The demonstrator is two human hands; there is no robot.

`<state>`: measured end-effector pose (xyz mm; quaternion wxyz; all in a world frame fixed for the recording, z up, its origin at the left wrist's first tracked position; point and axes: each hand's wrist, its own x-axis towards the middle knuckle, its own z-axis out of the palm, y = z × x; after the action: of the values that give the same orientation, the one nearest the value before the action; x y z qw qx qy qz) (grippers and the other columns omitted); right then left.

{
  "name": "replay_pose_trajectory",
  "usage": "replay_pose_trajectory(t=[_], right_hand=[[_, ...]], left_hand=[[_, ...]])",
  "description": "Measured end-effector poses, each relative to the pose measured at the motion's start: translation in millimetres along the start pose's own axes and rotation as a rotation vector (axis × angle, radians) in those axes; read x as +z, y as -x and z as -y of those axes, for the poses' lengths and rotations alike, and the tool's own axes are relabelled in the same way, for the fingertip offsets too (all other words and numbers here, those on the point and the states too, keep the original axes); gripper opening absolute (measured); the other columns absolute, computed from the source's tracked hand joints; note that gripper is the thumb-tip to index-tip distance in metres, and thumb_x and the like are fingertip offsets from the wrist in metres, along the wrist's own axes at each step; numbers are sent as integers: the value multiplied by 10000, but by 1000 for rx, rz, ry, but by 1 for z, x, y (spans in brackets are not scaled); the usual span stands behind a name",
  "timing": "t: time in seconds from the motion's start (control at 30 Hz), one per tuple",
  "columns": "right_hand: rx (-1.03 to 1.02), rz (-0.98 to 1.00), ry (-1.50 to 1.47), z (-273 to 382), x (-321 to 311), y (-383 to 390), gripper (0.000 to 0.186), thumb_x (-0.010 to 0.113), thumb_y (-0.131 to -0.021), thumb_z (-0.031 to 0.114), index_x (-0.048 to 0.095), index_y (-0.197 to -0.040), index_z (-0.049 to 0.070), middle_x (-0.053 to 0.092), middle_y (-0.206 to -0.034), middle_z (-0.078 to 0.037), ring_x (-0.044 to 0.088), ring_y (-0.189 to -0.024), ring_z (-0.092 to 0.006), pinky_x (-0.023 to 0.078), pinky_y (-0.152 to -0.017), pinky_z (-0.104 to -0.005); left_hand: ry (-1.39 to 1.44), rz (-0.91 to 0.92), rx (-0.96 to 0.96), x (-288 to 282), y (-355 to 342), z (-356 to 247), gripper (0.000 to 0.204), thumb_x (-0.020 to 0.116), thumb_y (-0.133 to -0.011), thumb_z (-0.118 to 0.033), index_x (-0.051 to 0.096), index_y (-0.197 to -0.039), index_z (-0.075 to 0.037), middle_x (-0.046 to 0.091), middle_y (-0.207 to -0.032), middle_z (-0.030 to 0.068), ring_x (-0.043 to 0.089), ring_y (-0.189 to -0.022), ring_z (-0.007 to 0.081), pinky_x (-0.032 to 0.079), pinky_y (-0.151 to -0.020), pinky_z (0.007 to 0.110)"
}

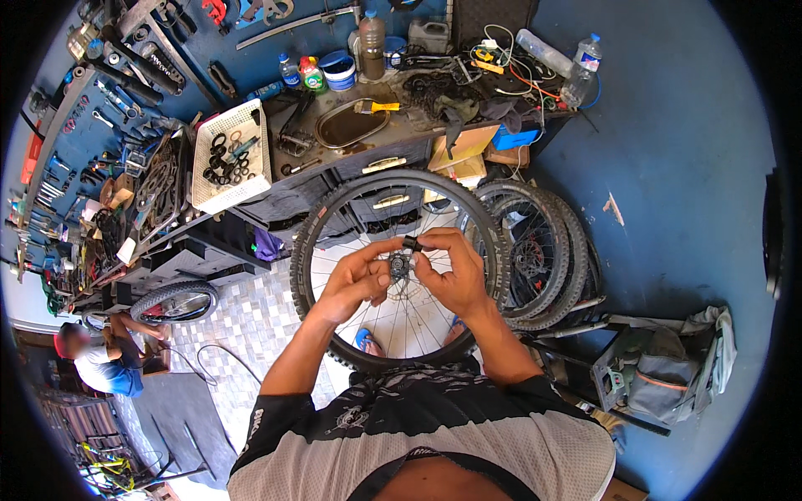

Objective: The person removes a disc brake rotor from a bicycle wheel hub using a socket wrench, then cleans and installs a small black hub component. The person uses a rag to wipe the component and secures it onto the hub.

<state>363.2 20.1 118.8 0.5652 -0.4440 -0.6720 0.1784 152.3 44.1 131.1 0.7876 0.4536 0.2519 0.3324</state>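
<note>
Over the middle of an upright bicycle wheel (302, 250), a small black cylindrical part (412, 243) sits between my hands. My right hand (455, 271) is closed, pinching the part from its right side between thumb and forefinger. From the other side, the forefinger of my left hand (357, 280) reaches out to the part's left end, while its other fingers curl in. Just below the part shows the wheel's hub (400, 265), with spokes running out to the rim. The wheel stands against the front of my body, and its knobbly tyre reaches the workbench drawers.
Ahead, the workbench (401, 138) carries an oval metal tray (352, 123), a yellow brush (376, 107), bottles and a white basket (232, 159) of black rings. More wheels (543, 250) lean at right beside a grey bag (664, 380). Another person (104, 359) sits at far left.
</note>
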Motion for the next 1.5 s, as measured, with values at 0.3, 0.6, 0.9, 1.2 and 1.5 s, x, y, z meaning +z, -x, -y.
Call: replay_pose_trajectory(t=[0.3,0.6,0.9,1.2,1.5], right_hand=[[534,64,-595,-14,5,16,196,724,-940,37,634,-1109,-1,693,-970,-45,646,-887,-89,537,-761,-251],[431,111,-412,-1,-3,17,250,727,-923,-16,606,-1142,-13,657,-1030,-64,636,-946,-112,536,-849,-273],[241,-6,-286,-2,1,10,255,757,-878,8,635,-1100,-17,711,-1014,-97,707,-880,-148,579,-797,-289],[709,105,-876,-6,-3,14,144,654,-1007,121,610,-1074,2,691,-874,-93,684,-747,-164,579,-677,-310],[955,-6,-1100,-13,-6,20,155,630,-1026,198,618,-1004,45,682,-851,-77,655,-700,-170,555,-646,-303]], left_hand=[[-1505,-220,540,28,10,-5,642,718,-855,-79,557,-1475,-132,526,-636,34,572,-540,188,488,-531,341],[-1134,-209,243,23,5,-12,605,743,-847,-41,578,-1423,-121,520,-627,13,518,-540,115,442,-539,293],[-195,-73,30,23,14,-13,530,664,-896,-7,545,-1412,-24,489,-685,-42,466,-587,49,378,-543,222],[-1514,-236,526,26,14,-6,699,731,-799,-52,580,-1467,-191,545,-673,37,568,-544,199,490,-528,348],[-1836,-251,618,9,18,21,797,735,-740,-115,552,-1494,-296,451,-663,8,531,-541,184,474,-521,350]])
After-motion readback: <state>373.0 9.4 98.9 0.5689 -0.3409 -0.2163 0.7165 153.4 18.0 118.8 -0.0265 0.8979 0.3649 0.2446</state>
